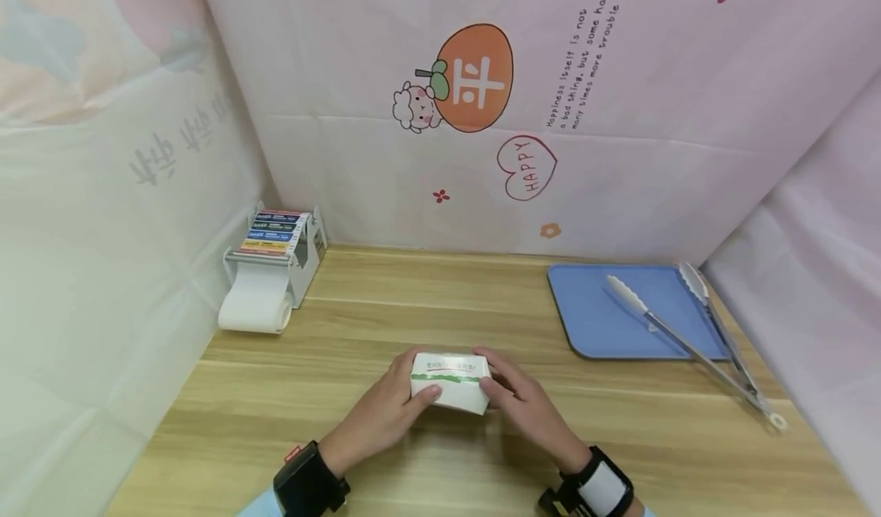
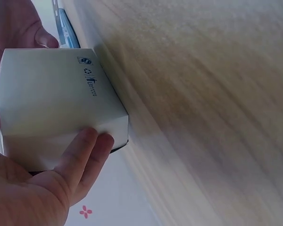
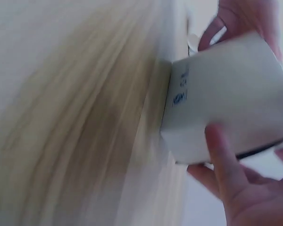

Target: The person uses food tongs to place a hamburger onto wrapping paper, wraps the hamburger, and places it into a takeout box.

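Observation:
A small white paper box [image 1: 450, 397] with a green stripe and printed lettering is held between both hands, low over the wooden table. My left hand [image 1: 385, 408] grips its left side, the thumb on the near face. On the opposite side my right hand [image 1: 528, 410] grips the box, thumb at the right edge and fingers curled round behind. Blue printed marks show on one plain face of the box [image 2: 42, 94] in the left wrist view. The right wrist view is blurred; there the box [image 3: 226, 89] has fingers along its side.
A label dispenser [image 1: 275, 253] with a hanging white roll [image 1: 256, 299] stands at the back left of the wooden table [image 1: 385, 295]. On the right, metal tongs [image 1: 688, 346] lie partly across a blue tray [image 1: 585, 303]. Printed white cloth [image 1: 330, 173] encloses the back and sides.

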Motion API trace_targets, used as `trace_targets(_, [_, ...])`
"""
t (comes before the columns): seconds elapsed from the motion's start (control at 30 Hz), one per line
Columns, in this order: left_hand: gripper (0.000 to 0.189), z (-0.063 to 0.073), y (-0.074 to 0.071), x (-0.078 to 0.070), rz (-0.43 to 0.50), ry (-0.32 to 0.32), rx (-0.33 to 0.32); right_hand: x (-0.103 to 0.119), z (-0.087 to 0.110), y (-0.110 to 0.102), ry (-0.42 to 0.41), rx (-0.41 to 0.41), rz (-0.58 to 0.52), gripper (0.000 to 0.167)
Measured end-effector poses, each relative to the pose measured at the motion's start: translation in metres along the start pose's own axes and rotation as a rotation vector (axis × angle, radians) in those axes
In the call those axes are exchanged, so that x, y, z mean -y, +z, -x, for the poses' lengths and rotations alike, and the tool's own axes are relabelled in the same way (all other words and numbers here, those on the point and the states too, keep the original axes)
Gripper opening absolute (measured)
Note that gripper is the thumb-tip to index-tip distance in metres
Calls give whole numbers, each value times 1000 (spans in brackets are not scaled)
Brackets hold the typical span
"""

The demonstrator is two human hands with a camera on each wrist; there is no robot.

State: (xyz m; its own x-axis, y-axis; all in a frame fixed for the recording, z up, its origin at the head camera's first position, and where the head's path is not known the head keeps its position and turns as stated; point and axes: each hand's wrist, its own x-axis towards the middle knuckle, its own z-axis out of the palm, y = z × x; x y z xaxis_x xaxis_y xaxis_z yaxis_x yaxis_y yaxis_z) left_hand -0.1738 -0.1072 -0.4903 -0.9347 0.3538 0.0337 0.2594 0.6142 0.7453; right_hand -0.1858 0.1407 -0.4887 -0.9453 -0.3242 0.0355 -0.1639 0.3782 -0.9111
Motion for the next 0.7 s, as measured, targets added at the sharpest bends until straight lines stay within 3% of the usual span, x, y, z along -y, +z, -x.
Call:
trace_targets(0.1, [82,0,-2,-1,3,-1,-1,-5,0,-5,-33,31,-40,46])
trace_targets(0.23, [83,-1,-3,-1,8,-13,-8,-9,-3,-4,-91,-7,10,42])
trace_targets(0.33, [82,-1,-3,0,17,-30,-16,-9,-2,-2,-95,-34,41,42])
trace_targets(0.53, [79,-3,-6,4,72,-29,-6,-12,0,-4,-114,7,43,53])
trace_targets(0.7, [76,-4,-11,7,98,-28,20,-11,0,-6,-121,26,57,49])
